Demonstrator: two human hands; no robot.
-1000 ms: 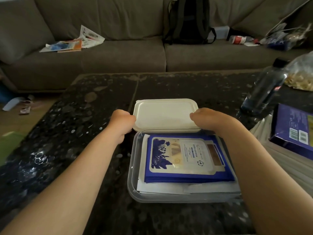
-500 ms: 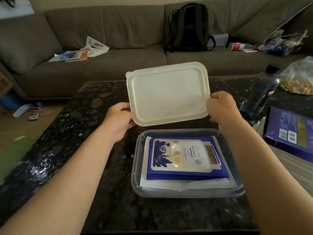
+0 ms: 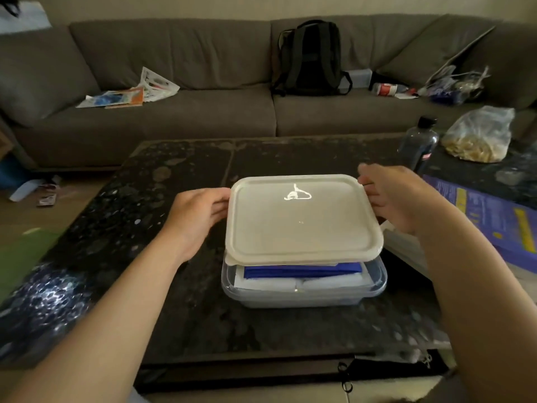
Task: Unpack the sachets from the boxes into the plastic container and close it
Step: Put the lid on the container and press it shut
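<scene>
Head cam: looks down at dark speckled table (image 3: 174,181); both forearms reach in.
lid (image 3: 302,222): white, top side up, held over the container (image 3: 305,295); not seated, gap open at near side.
L hand (image 3: 197,216): fingers curled on the lid's left edge, holding it.
R hand (image 3: 398,199): thumb + fingers closed on the right edge nr far corner.
container: clear plastic, mid-table, directly under the lid.
sachets (image 3: 290,271): blue + white packs stacked inside, seen thru the gap.
box (image 3: 488,216): purple, on the table at right, beside R forearm.
misc: dark bottle (image 3: 418,146) and plastic bag (image 3: 479,138) far right; backpack (image 3: 311,59) on sofa (image 3: 189,123).
</scene>
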